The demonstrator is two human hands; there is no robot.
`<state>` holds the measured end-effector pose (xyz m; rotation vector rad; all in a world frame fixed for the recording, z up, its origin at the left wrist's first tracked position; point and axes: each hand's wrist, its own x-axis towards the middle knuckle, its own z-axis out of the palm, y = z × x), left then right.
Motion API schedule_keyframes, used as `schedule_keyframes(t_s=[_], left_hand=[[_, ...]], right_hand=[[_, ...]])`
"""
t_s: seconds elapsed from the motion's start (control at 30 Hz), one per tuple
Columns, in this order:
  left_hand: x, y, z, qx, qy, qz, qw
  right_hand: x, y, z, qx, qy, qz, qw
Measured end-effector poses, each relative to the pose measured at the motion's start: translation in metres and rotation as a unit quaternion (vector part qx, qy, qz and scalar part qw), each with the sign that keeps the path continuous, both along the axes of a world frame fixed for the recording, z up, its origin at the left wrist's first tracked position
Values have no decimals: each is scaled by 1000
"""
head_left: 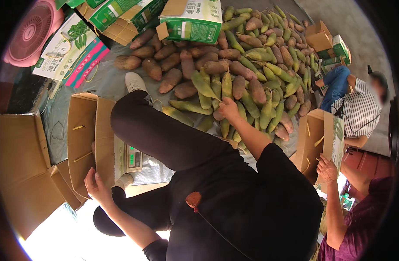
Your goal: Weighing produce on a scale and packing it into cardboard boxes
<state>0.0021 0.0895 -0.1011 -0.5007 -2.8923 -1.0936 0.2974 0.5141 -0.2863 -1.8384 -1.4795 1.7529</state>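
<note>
The right hand (229, 109) pinches the thin tail of a green radish (202, 86) above the pile (258, 54), fingertips partly obscured. The left hand (96, 188), fingers loosely parted, is at an open cardboard box (104, 141); contact is unclear. Flaps mostly hide its contents; the scale (134, 158) beyond is partly covered.

Green radishes (265, 115) look smooth, the carton (104, 139) matt cardboard, the floor sheet (154, 172) glossy plastic.
</note>
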Motion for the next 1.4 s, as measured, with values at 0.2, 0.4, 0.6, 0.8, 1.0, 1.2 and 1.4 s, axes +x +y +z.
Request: schedule_keyframes(t_s=[0.2,0.4,0.6,0.8,1.0,1.2,1.4], left_hand=[[0,8,-8,11,-57,-6,998],[3,0,-3,-49,-38,-3,998],[3,9,-2,-50,-48,-4,998],[1,1,-4,-39,-41,-18,998],[5,11,1,-49,-58,-6,997],[8,13,7,-19,-32,8,999],[23,45,49,113,29,-122,986]], right_hand=[[40,-12,-58,148,-51,179,971],[25,-31,-46,211,-197,354,889],[35,-35,-62,181,-219,399,872],[25,-46,-53,194,-177,414,872],[32,-41,-61,175,-194,445,857],[27,-45,-58,137,-185,407,884],[30,-44,-70,209,-167,497,826]])
